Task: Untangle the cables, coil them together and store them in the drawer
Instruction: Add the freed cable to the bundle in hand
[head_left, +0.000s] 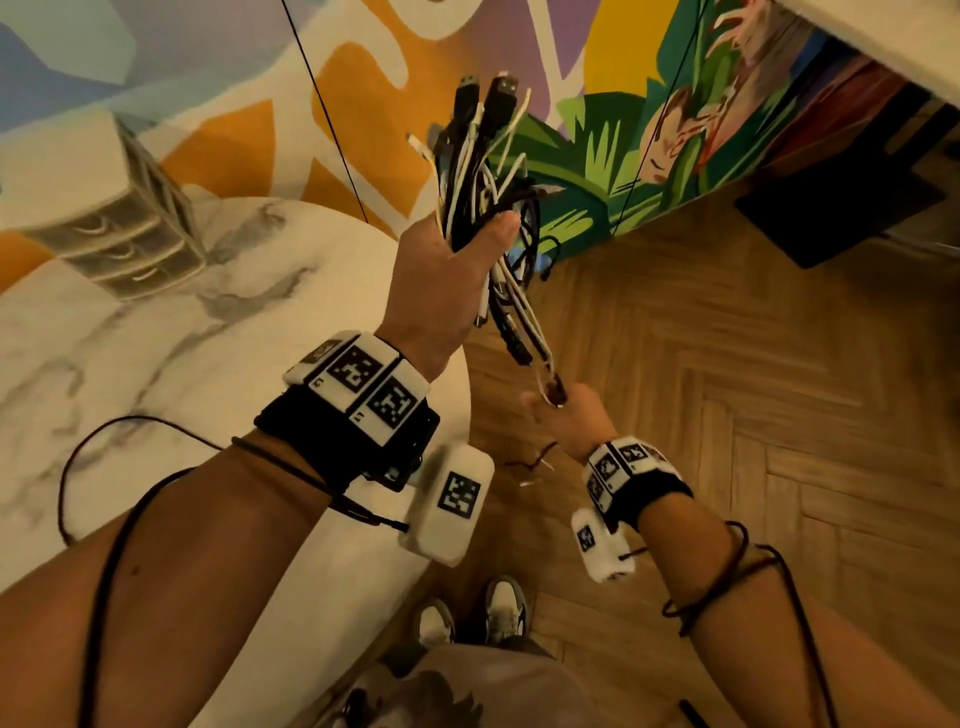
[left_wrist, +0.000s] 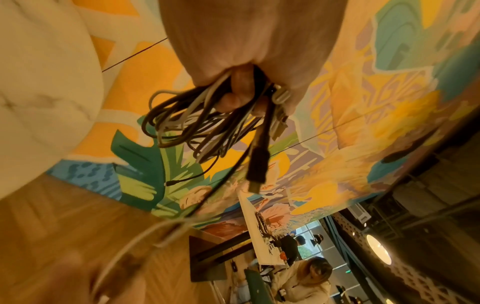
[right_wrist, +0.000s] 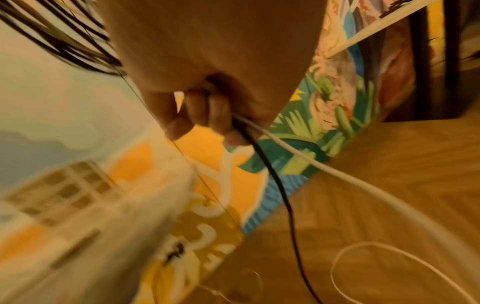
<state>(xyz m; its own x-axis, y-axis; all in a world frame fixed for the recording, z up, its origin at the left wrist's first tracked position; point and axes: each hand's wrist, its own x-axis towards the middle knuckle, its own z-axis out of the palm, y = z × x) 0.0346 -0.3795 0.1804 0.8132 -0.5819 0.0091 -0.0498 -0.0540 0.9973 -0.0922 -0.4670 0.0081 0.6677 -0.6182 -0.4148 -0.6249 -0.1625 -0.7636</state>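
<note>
A tangled bundle of black and white cables (head_left: 483, 208) stands up out of the left hand (head_left: 441, 270), fingers wrapped round it. Below, the right hand (head_left: 563, 415) grips its trailing strands. The small clear plastic drawer unit (head_left: 111, 228) on the marble table (head_left: 156, 332) seems closed.

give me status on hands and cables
Left hand grips cable bundle, raised. Right hand pulls black and white strands taut below. Drawer unit on table, closed. Nothing blocking.
</note>
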